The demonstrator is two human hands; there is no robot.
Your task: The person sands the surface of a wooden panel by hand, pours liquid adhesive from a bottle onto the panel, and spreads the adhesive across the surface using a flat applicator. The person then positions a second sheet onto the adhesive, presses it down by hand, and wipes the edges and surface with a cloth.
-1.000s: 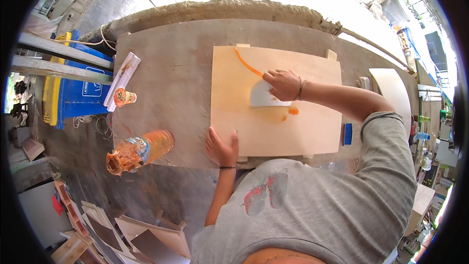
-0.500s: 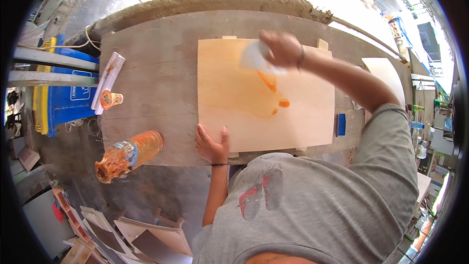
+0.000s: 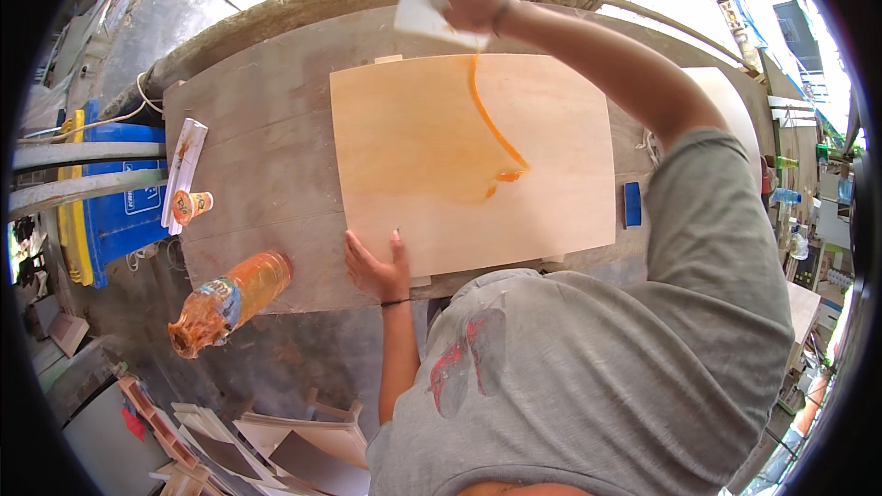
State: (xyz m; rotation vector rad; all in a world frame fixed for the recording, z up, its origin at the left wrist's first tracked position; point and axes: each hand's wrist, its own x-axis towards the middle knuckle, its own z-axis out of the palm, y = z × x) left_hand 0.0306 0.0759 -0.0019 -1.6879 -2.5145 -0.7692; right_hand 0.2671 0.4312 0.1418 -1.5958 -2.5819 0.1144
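Observation:
A pale wooden board (image 3: 551, 211) lies on the worktable, with an orange streak (image 3: 494, 124) curving from its far edge to smaller blobs near its middle. Left of the streak the surface has a wet orange tint. My right hand (image 3: 473, 2) is closed on a flat white spreader (image 3: 424, 18), held at the board's far edge and partly beyond it. My left hand (image 3: 375, 268) rests at the near left corner, thumb and fingers apart. An orange-filled plastic bottle (image 3: 246, 292) with a smeared neck stands left of that hand.
An orange-and-white cup (image 3: 193, 206) and a pale strip (image 3: 186, 165) sit at the table's left end, by a blue bin (image 3: 124, 207). A blue block (image 3: 632, 205) lies right of the board. Wood offcuts (image 3: 312, 455) stand on the floor at lower left.
My right hand has swept the spreader away from me and slightly left, to the far edge. The orange streak now stretches longer toward that edge. My left hand stays at the board's corner.

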